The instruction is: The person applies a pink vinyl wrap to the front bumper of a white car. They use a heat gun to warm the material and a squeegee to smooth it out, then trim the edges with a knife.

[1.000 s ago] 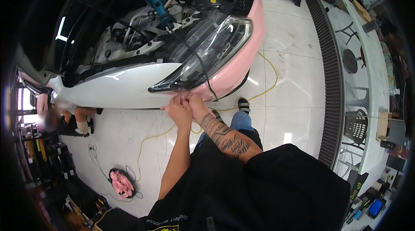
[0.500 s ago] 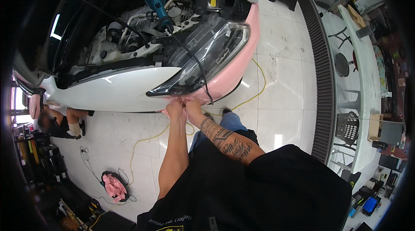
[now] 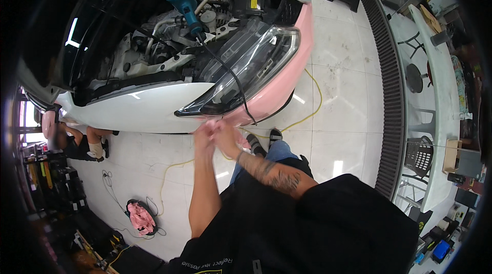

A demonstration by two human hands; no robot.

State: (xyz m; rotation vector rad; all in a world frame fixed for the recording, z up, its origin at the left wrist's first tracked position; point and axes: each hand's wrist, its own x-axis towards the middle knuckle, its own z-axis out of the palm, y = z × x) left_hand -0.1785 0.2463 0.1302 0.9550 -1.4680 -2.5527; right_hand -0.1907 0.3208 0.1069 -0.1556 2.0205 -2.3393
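Close together below the headlight (image 3: 251, 69), my left hand (image 3: 204, 140) and my right hand (image 3: 226, 137) pinch loose pink film (image 3: 243, 140). They are at the corner where the pink-covered bumper (image 3: 302, 38) meets the white fender (image 3: 146, 104). Both hands are closed and slightly blurred, the right forearm crossing in from the right. Part of the film hangs beside my right hand; how the fingertips grip it is partly hidden. A teal corded tool shaped like a heat gun (image 3: 180, 0) rests in the open engine bay, its black cord (image 3: 233, 75) draped over the headlight.
A yellow hose or cable (image 3: 319, 97) runs over the tiled floor near my feet. A dark container of crumpled pink film (image 3: 141, 216) stands at lower left among cords. Another person (image 3: 79, 143) crouches by the car's far left. A long table (image 3: 438, 95) stands at right.
Both hands have drawn slightly back from the bumper corner, with more loose pink film now showing beside the right one. My view has shifted a little, and both feet now show.
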